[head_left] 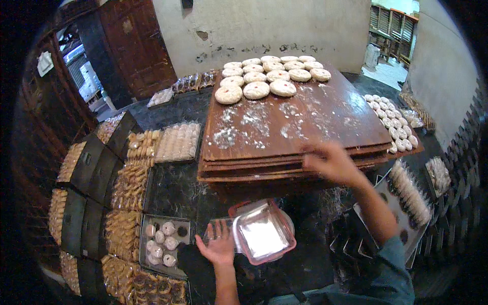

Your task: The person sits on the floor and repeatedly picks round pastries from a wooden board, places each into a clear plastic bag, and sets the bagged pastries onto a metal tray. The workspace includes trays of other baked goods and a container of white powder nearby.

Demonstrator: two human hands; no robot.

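My left hand (pixel 218 249) is palm up with its fingers spread, beside a pink-rimmed basket (pixel 293 245) with a stack of clear, shiny plastic bags (pixel 260 231) in it. Clear plastic shows around its fingertips; whether they touch it I cannot tell. My right hand (pixel 333 163) is over the near edge of a stack of brown wooden boards (pixel 264 137), its fingers smeared by motion. Several round, flour-dusted buns (pixel 282 88) sit in rows at the far end of the top board, with loose flour scattered in front of them.
On the left, dark crates (pixel 73 216) and trays hold wrapped baked goods (pixel 122 231). A metal tray (pixel 185 229) carries several white, powdered buns (pixel 156 249). To the right lie rows of white rings (pixel 394 122) and a tray of wrapped pieces (pixel 409 195). A wooden door (pixel 137 46) stands behind.
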